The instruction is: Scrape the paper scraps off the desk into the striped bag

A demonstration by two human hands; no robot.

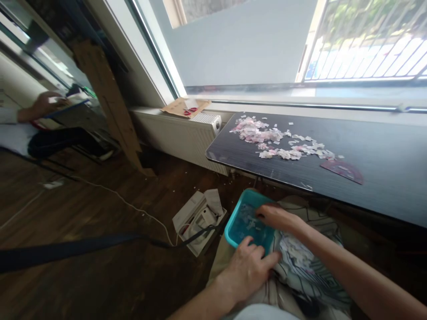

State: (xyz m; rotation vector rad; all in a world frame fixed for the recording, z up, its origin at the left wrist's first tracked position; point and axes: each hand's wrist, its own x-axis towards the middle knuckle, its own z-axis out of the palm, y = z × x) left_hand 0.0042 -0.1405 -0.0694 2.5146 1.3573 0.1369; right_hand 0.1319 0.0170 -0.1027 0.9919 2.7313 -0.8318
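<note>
A teal plastic basin sits by my lap, tilted, with small paper scraps scattered on its bottom. Over its near rim my left hand is closed, its fingers hooked on the edge and the thumb toward the cloth bag. My right hand reaches down inside the basin with curled fingers; what lies between the fingertips is hidden. Beneath my right forearm a striped cloth bag lies on my lap, holding many pale paper scraps.
On the dark table are a heap of paper scraps and a pinkish protractor. Red scissors rest on cardboard above the radiator. An opened white box and a cable lie on the floor. Another person sits at left.
</note>
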